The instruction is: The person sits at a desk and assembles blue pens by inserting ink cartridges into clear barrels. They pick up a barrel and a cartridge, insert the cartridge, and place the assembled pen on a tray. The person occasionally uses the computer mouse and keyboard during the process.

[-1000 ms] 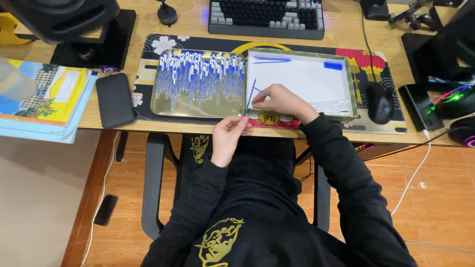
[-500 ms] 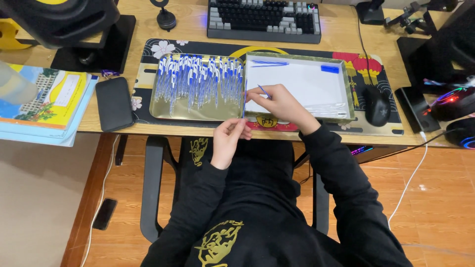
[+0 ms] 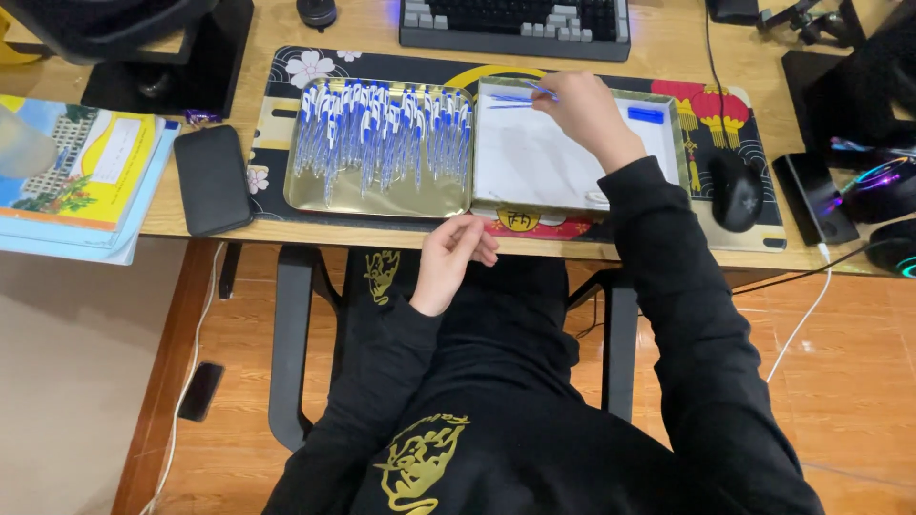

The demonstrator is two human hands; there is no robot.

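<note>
Overhead, right hand [image 3: 584, 110] pinches a thin blue pen [image 3: 540, 91] over the white-lined metal tray [image 3: 572, 153].
Left hand [image 3: 456, 253] rests loosely curled, empty, at the wooden bench [image 3: 143, 215] edge beside the gold tray [image 3: 382, 195] of pens.

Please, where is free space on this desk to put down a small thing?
The right tray is mostly bare white below the right hand. A wooden strip lies free between the phone and the books. The left tray is crowded with blue pens.

Right hand [image 3: 584, 113] extended forward, fingers pinched; left hand [image 3: 456, 256] loosely curled near body.
</note>
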